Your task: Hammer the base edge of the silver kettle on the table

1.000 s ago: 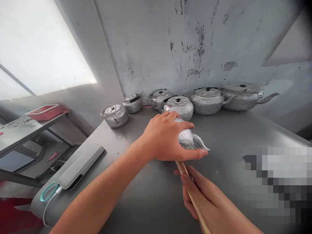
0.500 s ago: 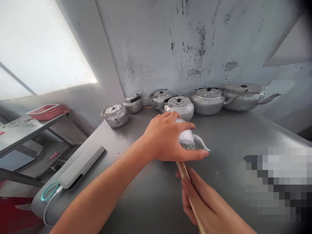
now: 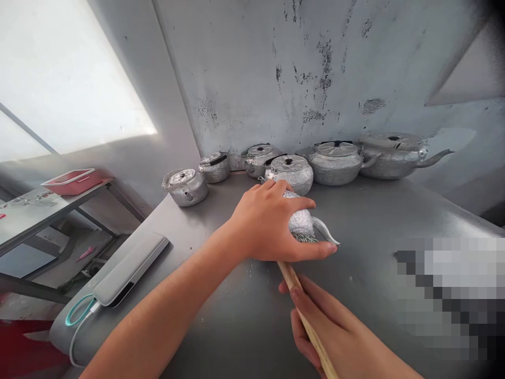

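Note:
My left hand is wrapped over a small silvery kettle, thumb and fingers spread around its body. The kettle's curved spout points right, past my thumb; most of its body is hidden under the hand. My right hand grips the wooden handle of a brush, which slants up under my left hand. A strip of greenish bristles shows against the kettle's near side, beside my left thumb; the rest of the brush head is hidden.
Several silvery kettles stand along the wall, among them a lidded kettle at left and a large kettle at right. A grey power bank with a cable lies on the grey table. A pink container sits on a side shelf.
The brush handle's upper part has shifted slightly left, along with my right hand. My left hand keeps its hold on the kettle.

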Motion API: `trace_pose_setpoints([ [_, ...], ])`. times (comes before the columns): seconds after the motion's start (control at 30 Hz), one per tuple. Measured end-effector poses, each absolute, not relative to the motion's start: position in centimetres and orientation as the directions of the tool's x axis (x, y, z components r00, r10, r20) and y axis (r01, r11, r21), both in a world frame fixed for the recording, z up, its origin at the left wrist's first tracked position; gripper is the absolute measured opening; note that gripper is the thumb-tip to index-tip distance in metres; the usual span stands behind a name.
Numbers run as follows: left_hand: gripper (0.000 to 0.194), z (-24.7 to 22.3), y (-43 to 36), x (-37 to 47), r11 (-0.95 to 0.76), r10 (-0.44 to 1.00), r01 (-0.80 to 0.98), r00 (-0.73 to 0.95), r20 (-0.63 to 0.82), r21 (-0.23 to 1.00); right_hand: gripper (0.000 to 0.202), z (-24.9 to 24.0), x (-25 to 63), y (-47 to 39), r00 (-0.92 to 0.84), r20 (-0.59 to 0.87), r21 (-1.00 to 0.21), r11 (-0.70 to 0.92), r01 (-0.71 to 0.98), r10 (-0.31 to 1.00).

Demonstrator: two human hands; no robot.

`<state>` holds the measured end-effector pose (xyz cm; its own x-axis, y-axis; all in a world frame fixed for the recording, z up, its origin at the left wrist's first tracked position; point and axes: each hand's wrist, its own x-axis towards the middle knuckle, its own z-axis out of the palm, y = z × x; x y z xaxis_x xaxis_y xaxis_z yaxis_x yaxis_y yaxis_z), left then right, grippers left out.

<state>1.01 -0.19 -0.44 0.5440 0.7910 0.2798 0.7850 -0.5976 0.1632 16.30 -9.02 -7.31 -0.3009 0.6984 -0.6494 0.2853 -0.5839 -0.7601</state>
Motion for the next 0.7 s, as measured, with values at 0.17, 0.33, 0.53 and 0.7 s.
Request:
trace_pose_setpoints([
  [0.17,0.072,-0.4,-0.2,1.1,-0.599,0.788,0.785,0.544,0.287,0.158,0.046,-7.1,16.3,-9.2,-0.261,-0.671,-0.742,-0.625,0.245,0.694],
  [0.33,0.071,-0.5,-0.3,1.1,-0.607,0.783,0.778,0.550,0.292,0.161,0.052,-7.7,16.2,-9.2,-0.303,-0.640,-0.766,-0.556,0.322,0.706],
  [0.53,0.071,-0.3,-0.3,1.0,-0.608,0.784,0.776,0.554,0.281,0.167,0.051,-7.5,16.4,-8.7,-0.338,-0.603,-0.794,-0.504,0.340,0.723],
  [0.7,0.074,0.7,-0.5,0.2,-0.629,0.777,0.755,0.599,0.195,0.187,0.041,-7.1,16.3,-8.4,-0.370,-0.587,-0.804,-0.467,0.368,0.720],
])
